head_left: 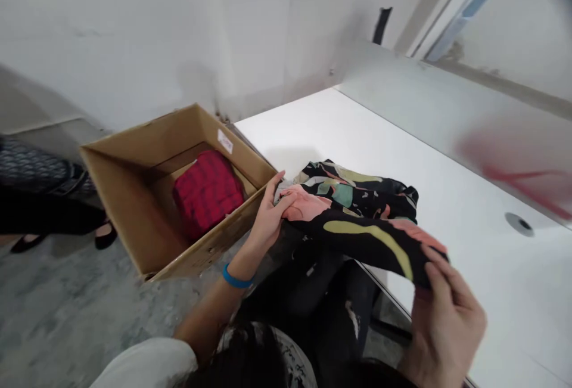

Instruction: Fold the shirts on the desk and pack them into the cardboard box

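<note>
A black garment (357, 233) with pink, green and yellow shapes stretches between my two hands at the front edge of the white table. My left hand (270, 212), above a blue wristband, pinches its left end near a pink patch. At its right end, my right hand (447, 307) grips the cloth between thumb and fingers. The near part hangs as a folded band over the table edge, while the rest lies bunched on the tabletop behind. What kind of garment it is, I cannot tell.
Left of the table stands an open cardboard box (116, 179) with a folded red and dark checked cloth (208, 191) inside. A frosted panel (424, 108) borders the table's far side. A cable hole (519, 224) sits at the right. Another person's feet (105, 235) show at far left.
</note>
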Demonstrator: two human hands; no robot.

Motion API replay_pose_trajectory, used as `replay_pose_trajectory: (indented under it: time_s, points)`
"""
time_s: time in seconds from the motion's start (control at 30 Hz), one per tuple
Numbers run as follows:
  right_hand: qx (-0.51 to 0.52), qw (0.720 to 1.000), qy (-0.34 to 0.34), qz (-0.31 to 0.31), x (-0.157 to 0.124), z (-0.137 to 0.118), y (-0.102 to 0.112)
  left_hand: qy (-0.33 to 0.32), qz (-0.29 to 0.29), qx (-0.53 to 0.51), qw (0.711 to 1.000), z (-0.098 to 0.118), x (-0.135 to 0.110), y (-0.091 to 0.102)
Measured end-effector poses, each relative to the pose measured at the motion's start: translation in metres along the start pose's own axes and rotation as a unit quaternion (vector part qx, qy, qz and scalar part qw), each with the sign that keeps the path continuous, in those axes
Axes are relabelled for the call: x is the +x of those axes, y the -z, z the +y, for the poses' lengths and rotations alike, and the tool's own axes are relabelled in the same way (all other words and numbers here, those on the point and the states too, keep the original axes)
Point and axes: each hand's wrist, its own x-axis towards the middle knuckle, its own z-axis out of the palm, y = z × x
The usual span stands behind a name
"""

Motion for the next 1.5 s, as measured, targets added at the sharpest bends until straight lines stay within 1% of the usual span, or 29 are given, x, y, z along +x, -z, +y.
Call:
replay_pose_trajectory:
  time_s: [0.07,0.13,0.17,0.2,0.27,0.33,0.37,0.43,0.5,0.57,0.6,0.67,0.7,0.73,0.77,0.8,0.83,0.87,0.9,0.93,0.97,1.0,1.1,1.17,1.27,1.33,1.4,1.43,1.5]
  points:
    - [0.048,0.995,0.074,-0.051,0.013,-0.039,-0.034,-0.056,0.005,0.018,0.998,0.040,0.000,0.018]
    - [0.094,0.978,0.132,-0.131,0.028,-0.076,-0.072,-0.116,0.021,0.033,0.992,0.082,-0.001,0.041]
    - [0.121,0.966,0.146,-0.173,0.035,-0.093,-0.092,-0.153,0.034,0.038,0.987,0.103,-0.002,0.054]
    - [0.150,0.954,0.150,-0.214,0.041,-0.109,-0.113,-0.193,0.051,0.041,0.979,0.123,-0.002,0.068]
    - [0.191,0.926,0.135,-0.296,0.052,-0.134,-0.159,-0.275,0.086,0.041,0.957,0.158,-0.001,0.096]
    - [0.213,0.895,0.085,-0.382,0.057,-0.154,-0.210,-0.341,0.127,0.047,0.930,0.187,0.005,0.123]
    - [0.226,0.878,0.048,-0.420,0.058,-0.161,-0.236,-0.361,0.148,0.055,0.919,0.200,0.009,0.137]
    - [0.268,0.839,-0.038,-0.472,0.053,-0.172,-0.289,-0.376,0.189,0.079,0.904,0.222,0.020,0.163]
    - [0.321,0.800,-0.093,-0.499,0.044,-0.178,-0.335,-0.380,0.225,0.114,0.890,0.240,0.029,0.188]
    - [0.346,0.769,-0.088,-0.530,0.033,-0.178,-0.368,-0.392,0.255,0.159,0.869,0.251,0.034,0.213]
    - [0.345,0.759,-0.068,-0.547,0.027,-0.174,-0.379,-0.398,0.267,0.184,0.858,0.252,0.034,0.224]
    - [0.328,0.747,-0.010,-0.579,0.017,-0.157,-0.389,-0.383,0.276,0.255,0.844,0.246,0.028,0.245]
    - [0.308,0.745,0.015,-0.591,0.013,-0.142,-0.390,-0.356,0.271,0.308,0.839,0.237,0.023,0.253]
    - [0.273,0.748,0.028,-0.604,0.009,-0.124,-0.389,-0.311,0.258,0.377,0.834,0.224,0.017,0.260]
    - [0.218,0.754,0.032,-0.618,0.007,-0.104,-0.387,-0.247,0.238,0.458,0.820,0.208,0.011,0.265]
    - [0.136,0.756,0.031,-0.640,0.005,-0.081,-0.384,-0.164,0.204,0.548,0.795,0.191,0.004,0.268]
    - [0.034,0.747,0.031,-0.663,0.003,-0.059,-0.381,-0.077,0.171,0.630,0.754,0.171,-0.003,0.269]
    - [-0.068,0.722,0.045,-0.687,0.002,-0.038,-0.378,0.004,0.137,0.701,0.700,0.152,-0.010,0.269]
    - [-0.146,0.693,0.065,-0.703,0.001,-0.019,-0.374,0.051,0.108,0.755,0.645,0.133,-0.017,0.267]
    - [-0.198,0.668,0.085,-0.712,0.001,-0.003,-0.371,0.064,0.090,0.790,0.603,0.117,-0.023,0.264]
    - [-0.225,0.652,0.104,-0.716,0.001,0.009,-0.366,0.069,0.078,0.808,0.580,0.102,-0.029,0.259]
    - [-0.232,0.648,0.115,-0.716,0.001,0.017,-0.361,0.072,0.069,0.814,0.572,0.091,-0.035,0.254]
    - [-0.231,0.656,0.129,-0.707,0.005,0.025,-0.340,0.094,0.058,0.805,0.583,0.073,-0.047,0.236]
    - [-0.208,0.677,0.144,-0.691,0.008,0.024,-0.319,0.090,0.060,0.806,0.582,0.069,-0.051,0.224]
    - [-0.151,0.732,0.170,-0.642,0.015,0.022,-0.276,0.027,0.057,0.808,0.586,0.061,-0.044,0.207]
    - [-0.129,0.770,0.177,-0.599,0.022,0.022,-0.240,-0.048,0.034,0.799,0.598,0.051,-0.032,0.192]
    - [-0.129,0.807,0.175,-0.549,0.031,0.025,-0.197,-0.143,-0.011,0.782,0.607,0.038,-0.015,0.170]
    - [-0.136,0.825,0.168,-0.523,0.036,0.026,-0.174,-0.191,-0.042,0.768,0.609,0.030,-0.007,0.156]
    - [-0.155,0.861,0.143,-0.463,0.045,0.031,-0.124,-0.282,-0.117,0.728,0.614,0.015,0.010,0.121]
